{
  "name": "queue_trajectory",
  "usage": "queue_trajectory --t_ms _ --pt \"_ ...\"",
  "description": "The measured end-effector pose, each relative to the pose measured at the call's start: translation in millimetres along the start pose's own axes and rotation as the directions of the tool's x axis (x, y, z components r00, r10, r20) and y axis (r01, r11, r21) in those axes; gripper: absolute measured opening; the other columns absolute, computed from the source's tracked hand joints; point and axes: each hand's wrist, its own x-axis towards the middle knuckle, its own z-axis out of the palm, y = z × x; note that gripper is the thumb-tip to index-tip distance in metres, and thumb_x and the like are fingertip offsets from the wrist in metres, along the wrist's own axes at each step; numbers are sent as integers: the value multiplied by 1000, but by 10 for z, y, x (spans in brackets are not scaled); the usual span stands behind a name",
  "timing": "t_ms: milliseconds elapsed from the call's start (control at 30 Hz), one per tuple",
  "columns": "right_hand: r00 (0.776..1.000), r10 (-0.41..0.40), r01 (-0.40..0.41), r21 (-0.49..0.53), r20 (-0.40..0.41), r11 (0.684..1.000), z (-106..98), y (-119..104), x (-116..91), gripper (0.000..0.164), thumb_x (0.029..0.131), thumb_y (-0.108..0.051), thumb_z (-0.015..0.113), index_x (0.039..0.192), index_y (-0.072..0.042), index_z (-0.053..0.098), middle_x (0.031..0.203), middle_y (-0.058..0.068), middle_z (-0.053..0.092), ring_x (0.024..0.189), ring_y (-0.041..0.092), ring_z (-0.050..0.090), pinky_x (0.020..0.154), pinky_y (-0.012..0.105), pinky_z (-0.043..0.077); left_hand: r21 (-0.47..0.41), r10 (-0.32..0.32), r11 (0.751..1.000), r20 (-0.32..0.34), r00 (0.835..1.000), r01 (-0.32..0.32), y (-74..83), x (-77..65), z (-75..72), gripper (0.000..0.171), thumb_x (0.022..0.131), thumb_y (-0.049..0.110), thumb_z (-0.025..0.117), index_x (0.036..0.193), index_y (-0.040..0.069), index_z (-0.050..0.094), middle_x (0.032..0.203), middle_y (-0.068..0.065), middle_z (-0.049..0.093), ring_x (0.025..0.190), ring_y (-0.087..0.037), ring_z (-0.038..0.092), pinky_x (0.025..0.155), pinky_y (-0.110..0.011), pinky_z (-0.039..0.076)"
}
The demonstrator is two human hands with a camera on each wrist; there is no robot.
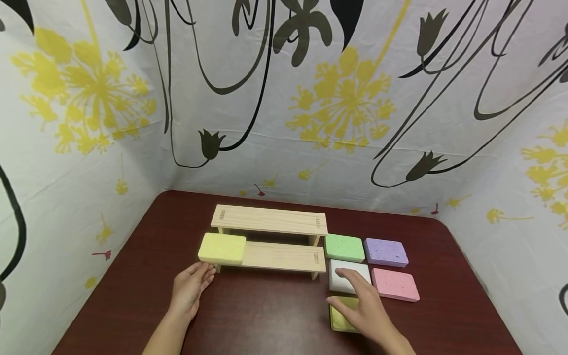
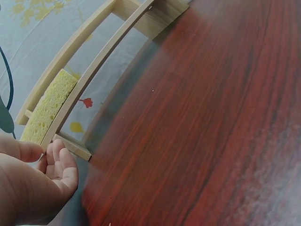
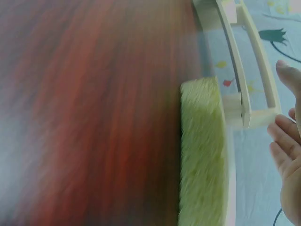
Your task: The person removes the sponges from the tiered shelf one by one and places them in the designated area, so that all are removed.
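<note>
At the left end of the lower wooden shelf (image 1: 284, 256), my left hand (image 1: 192, 290) pinches the front corner between thumb and fingers. A light yellow sponge (image 1: 222, 248) lies flat on that end of the board, just above the fingertips; the left wrist view shows its porous side (image 2: 49, 106). My right hand (image 1: 366, 313) hovers with spread fingers and thumb over a white sponge (image 1: 339, 282) and a darker yellow sponge (image 1: 339, 323), gripping nothing. In the right wrist view, the darker yellow sponge's side (image 3: 202, 155) appears blurred, left of the hand.
Behind the lower board stands a higher wooden shelf (image 1: 270, 219). To the right lie a green sponge (image 1: 344, 247), a purple sponge (image 1: 386, 252) and a pink sponge (image 1: 395, 284). Everything rests on a dark red-brown table (image 1: 262, 315), enclosed by a patterned cloth (image 1: 284, 118).
</note>
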Motion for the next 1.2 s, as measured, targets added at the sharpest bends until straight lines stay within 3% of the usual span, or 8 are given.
queue_trajectory --t_ms 333,467,600,1200 --pt "999 19 -18 -1 34 1000 197 -170 314 60 79 -23 88 128 2 62 123 12 67 115 27 63 107 16 39 0 -1 1000 13 1000 1 -10 23 -8 44 107 10 50 141 -17 42 103 -5 68 92 -8 65 87 -21 57" --pt "998 35 -34 -23 43 999 279 -209 405 62 78 -24 90 127 1 63 123 10 67 117 28 63 102 35 50 1 0 1000 12 1000 0 -13 25 -6 43 107 9 50 140 -18 43 102 -5 68 92 -8 66 87 -22 57" --pt "996 71 -68 -47 51 997 341 -245 473 64 77 -26 90 129 1 63 125 9 67 120 30 62 98 51 53 9 0 1000 1 1000 0 -7 21 6 41 107 8 49 138 -17 45 104 -7 68 93 -9 66 88 -23 57" --pt "983 136 -130 -58 125 990 537 -322 751 64 82 -33 86 132 -2 62 131 14 64 124 35 59 106 54 47 -10 1 1000 9 1000 -1 -14 22 -14 42 107 9 51 139 -17 44 103 -6 69 92 -8 66 87 -22 57"
